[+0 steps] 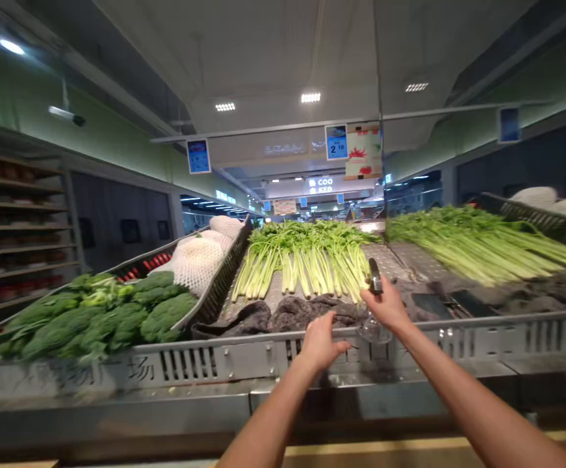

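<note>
My right hand (388, 304) is closed around the neck of a spray bottle (375, 278). Its dark trigger head shows above the fingers, and the clear body hangs below them at the display's front edge. My left hand (318, 343) is just left of the bottle, fingers spread and holding nothing. Beyond both hands, a row of celery (307, 257) lies with leaves to the back and pale stalk ends toward me. A crumpled dark grey cloth (290, 315) runs along the front, between the stalks and the rim.
A grey slotted barrier (199, 363) edges the display. Left of a crate divider (221, 276) are broccoli (151, 309) and pale produce in foam netting (199, 260). A mirrored panel (458, 162) on the right reflects the celery. Price signs (336, 142) hang overhead.
</note>
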`<state>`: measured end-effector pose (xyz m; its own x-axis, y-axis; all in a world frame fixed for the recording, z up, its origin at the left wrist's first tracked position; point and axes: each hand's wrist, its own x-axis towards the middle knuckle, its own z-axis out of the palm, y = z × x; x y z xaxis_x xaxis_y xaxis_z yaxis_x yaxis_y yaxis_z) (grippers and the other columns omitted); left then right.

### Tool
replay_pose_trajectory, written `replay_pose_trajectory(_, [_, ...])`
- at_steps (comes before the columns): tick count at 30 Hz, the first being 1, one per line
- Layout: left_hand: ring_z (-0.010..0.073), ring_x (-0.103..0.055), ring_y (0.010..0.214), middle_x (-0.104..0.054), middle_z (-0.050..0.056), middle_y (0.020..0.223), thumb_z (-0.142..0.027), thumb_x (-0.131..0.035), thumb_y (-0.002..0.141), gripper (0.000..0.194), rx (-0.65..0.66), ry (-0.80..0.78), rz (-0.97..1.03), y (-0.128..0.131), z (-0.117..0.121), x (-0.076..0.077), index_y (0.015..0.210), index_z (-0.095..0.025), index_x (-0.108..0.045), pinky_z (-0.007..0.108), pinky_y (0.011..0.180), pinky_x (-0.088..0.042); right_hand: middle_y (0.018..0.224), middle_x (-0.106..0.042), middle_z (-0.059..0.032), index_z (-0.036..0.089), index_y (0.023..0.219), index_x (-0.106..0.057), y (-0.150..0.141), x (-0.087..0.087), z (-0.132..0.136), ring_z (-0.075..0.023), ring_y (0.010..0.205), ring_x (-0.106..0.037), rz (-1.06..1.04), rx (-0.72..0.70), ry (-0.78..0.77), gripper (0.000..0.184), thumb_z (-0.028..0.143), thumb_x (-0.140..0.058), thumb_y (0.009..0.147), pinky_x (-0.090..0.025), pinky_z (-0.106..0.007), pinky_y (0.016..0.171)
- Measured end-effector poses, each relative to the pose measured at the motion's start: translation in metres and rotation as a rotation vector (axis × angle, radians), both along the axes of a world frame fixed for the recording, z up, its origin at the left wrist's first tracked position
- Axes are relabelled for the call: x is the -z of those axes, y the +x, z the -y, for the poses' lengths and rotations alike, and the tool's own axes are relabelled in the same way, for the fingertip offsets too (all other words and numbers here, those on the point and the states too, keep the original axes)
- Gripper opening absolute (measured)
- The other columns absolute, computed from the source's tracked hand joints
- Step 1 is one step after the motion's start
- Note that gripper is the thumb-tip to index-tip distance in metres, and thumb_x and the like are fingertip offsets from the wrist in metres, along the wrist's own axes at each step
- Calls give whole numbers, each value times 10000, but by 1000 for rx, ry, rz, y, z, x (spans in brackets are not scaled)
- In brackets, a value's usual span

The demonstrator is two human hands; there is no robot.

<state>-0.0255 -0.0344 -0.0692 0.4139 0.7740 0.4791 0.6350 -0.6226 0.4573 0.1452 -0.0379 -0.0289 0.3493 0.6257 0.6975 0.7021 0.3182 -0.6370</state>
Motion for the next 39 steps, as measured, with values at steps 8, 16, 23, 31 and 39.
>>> replay_pose_trajectory(8, [221,-496,973,-564,88,1046,-422,-463,695,467,-156,79,-118,-63,-3,5,1089,-171,-482,326,845,-347,629,-519,0,183,750,-474,-1,1,4,-135,575,-484,28,38,39,215,330,-446,595,-361,-239,559])
replay_pose_trajectory(16, [203,-491,994,-571,70,1047,-421,-414,721,393,-217,172,-116,-57,3,8,1012,-185,-534,313,886,-313,692,-523,-22,149,858,-467,0,3,8,-136,606,-479,18,35,144,302,302,-439,599,-378,-245,580])
replay_pose_trajectory(23, [212,-491,998,-549,80,1080,-470,-380,727,493,-167,78,-46,-44,3,-8,1120,-179,-445,334,875,-331,642,-504,10,169,851,-479,6,-13,10,-123,578,-462,5,53,118,283,291,-447,598,-372,-237,575])
replay_pose_trajectory(31, [215,-439,1053,-490,85,1146,-328,-625,560,621,55,2,205,29,-2,-15,1123,-161,-426,319,908,-317,725,-533,-26,149,885,-475,-19,-4,-7,-144,635,-488,16,-21,156,318,284,-427,601,-392,-269,625])
replay_pose_trajectory(39, [167,-515,846,-569,35,925,-335,-688,484,589,90,-155,443,55,-10,-8,1013,-181,-478,275,774,-396,657,-526,-6,174,824,-481,-18,-5,-13,-135,568,-474,-7,-46,44,270,320,-436,602,-374,-255,564])
